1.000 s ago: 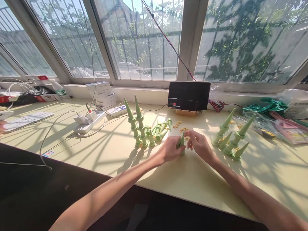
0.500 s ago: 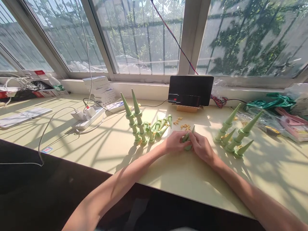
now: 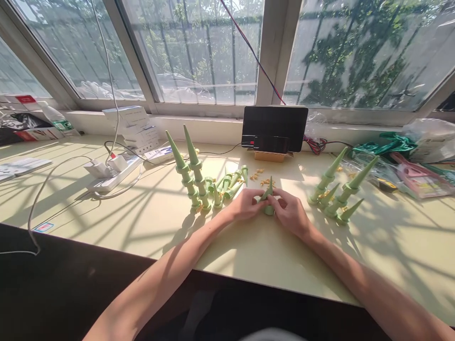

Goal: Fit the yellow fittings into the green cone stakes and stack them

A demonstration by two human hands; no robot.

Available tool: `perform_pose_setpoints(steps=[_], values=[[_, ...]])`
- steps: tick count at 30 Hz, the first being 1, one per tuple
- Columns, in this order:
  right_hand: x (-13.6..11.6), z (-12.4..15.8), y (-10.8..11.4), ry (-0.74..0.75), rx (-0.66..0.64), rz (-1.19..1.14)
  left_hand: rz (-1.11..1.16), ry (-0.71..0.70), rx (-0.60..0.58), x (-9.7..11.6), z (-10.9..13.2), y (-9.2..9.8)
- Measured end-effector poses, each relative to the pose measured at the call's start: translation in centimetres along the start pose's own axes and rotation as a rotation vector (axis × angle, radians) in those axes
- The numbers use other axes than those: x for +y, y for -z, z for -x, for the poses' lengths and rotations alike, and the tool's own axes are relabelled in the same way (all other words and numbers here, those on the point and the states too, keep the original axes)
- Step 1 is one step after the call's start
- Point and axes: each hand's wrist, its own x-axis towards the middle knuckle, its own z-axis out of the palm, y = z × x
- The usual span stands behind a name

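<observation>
Both hands meet over the table around light green cone-shaped watering spikes. My left hand [image 3: 246, 203] is closed on one green spike, tilted, partly covered by my fingers. My right hand [image 3: 290, 210] pinches another green spike [image 3: 269, 210], whose tip points up. Whether the two touch or are joined, I cannot tell. Left of my hands, two tall stacks of green spikes [image 3: 195, 166] stand upright, beside a loose heap of green spikes [image 3: 227, 182]. Small yellow plastic pieces [image 3: 266, 182] lie just beyond my hands. Further right stand more stacked green spikes [image 3: 350, 187].
A black tablet [image 3: 274, 128] leans on a cardboard stand at the back. At the left are a power strip [image 3: 112, 177] with cables and white boxes [image 3: 131, 128]. Plastic bags and a pink item [image 3: 419, 175] lie at the right. The table's front edge is near my forearms.
The camera view has turned slightly to the right. The green spike at my right fingers now stands more upright and shows more between my hands.
</observation>
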Motion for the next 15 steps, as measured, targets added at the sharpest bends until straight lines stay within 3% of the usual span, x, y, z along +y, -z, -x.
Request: perform_pose_setpoints(steps=[5,12,15], values=[[0.1,-0.2,-0.2,0.030,0.067,0.039,-0.012,-0.001,0.017,-0.5,-0.2,0.2],[0.6,-0.7,-0.1,0.024,0.056,0.048,-0.075,0.078,0.120,-1.1,-0.3,0.4],[0.9,-1.0,0.0,0.033,0.036,0.066,-0.069,0.107,0.111,-0.9,-0.2,0.5]])
